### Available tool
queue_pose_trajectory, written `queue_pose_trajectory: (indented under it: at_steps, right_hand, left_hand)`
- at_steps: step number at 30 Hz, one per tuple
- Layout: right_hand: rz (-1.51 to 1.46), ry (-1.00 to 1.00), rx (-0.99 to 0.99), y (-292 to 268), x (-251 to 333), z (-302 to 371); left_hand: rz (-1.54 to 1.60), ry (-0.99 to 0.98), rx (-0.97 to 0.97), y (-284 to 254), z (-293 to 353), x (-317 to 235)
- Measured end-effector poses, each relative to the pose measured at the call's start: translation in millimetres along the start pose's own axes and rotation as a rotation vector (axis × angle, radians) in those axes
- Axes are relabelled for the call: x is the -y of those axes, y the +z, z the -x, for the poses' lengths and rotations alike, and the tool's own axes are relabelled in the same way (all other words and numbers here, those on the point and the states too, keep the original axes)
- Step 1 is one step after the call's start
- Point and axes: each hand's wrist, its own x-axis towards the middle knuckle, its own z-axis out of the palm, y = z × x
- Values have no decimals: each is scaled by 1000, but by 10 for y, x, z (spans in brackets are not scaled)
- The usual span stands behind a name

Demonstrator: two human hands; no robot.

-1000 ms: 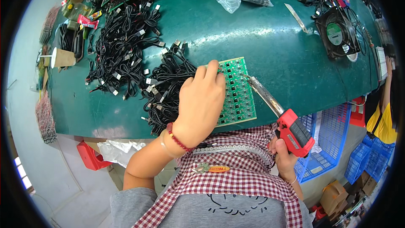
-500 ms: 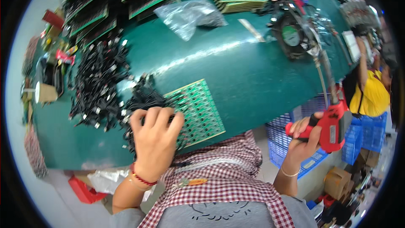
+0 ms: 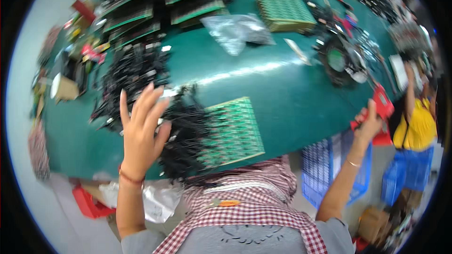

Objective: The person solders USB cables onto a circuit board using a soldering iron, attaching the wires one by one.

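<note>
L hand [image 3: 142, 134]: empty, fingers spread, now off grn. rect. circuit board [image 3: 242, 129], nr. blk. cable pile [image 3: 181, 153]; board unhandled. R hand [image 3: 370, 124]: grips red-handled soldering iron [image 3: 384, 102], now farther fwd.

The green worktop [image 3: 301, 94] carries a circuit board [image 3: 238, 131] at six o'clock, cables [image 3: 134, 66] at nine, a bag [image 3: 234, 30] at twelve.

Blurred circuit board [image 3: 238, 131], soldering iron [image 3: 383, 102] partly behind right hand [image 3: 370, 124]
</note>
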Motion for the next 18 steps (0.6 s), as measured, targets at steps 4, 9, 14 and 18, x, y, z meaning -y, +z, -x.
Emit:
queue_pose_trajectory:
  at_steps: [4, 9, 14, 18]
  right_hand:
    - [-123, -63, -132, -108, 168, 202]
    - [-234, -150, 4, -178, 217, 563]
    - [-248, -126, 28, -96, 307, 863]
    - [-274, -160, 66, -153, 379, 893]
  left_hand:
    - [-83, -255, -335, 15, -224, 887]
    - [212, -525, -161, 359, -382, 1483]
    - [-369, -396, -122, 622, -534, 1312]
    - [-375, -534, -185, 452, -566, 1342]
